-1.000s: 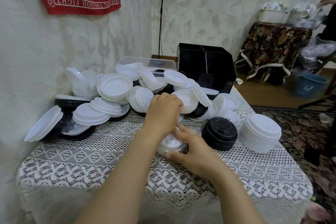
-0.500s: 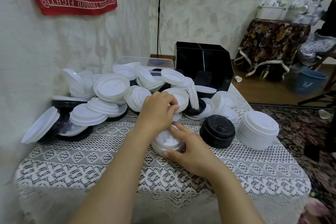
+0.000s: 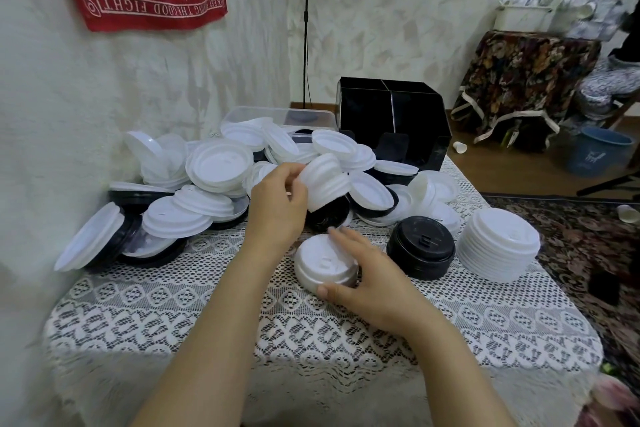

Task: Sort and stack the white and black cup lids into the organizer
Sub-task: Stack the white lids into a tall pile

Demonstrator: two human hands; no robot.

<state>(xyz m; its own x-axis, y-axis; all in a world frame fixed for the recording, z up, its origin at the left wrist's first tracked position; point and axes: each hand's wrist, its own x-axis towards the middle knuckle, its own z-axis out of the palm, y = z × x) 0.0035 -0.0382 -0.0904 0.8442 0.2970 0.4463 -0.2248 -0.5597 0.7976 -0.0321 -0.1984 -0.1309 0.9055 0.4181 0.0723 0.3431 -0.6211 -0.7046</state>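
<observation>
A loose pile of white and black cup lids [image 3: 214, 170] covers the back left of the lace-covered table [image 3: 173, 308]. My left hand [image 3: 277, 208] grips a small stack of white lids [image 3: 325, 180], tilted and lifted just above the pile. My right hand [image 3: 360, 274] holds a short stack of white lids [image 3: 322, 263] standing on the cloth, thumb at its front edge, fingers over its top. To the right stand a stack of black lids [image 3: 420, 246] and a taller stack of white lids [image 3: 498, 243]. The black organizer [image 3: 391, 125] sits at the back with divided compartments.
A clear plastic tub [image 3: 277, 116] sits behind the pile against the wall. The table's right edge drops to a patterned carpet. Farther right are a blue bucket [image 3: 602, 152] and a cloth-draped side table [image 3: 526, 80] where another person's arm shows.
My left hand has risen from the stack on the cloth to the pile and now lifts a small stack of white lids. My right hand stays on the stack on the cloth.
</observation>
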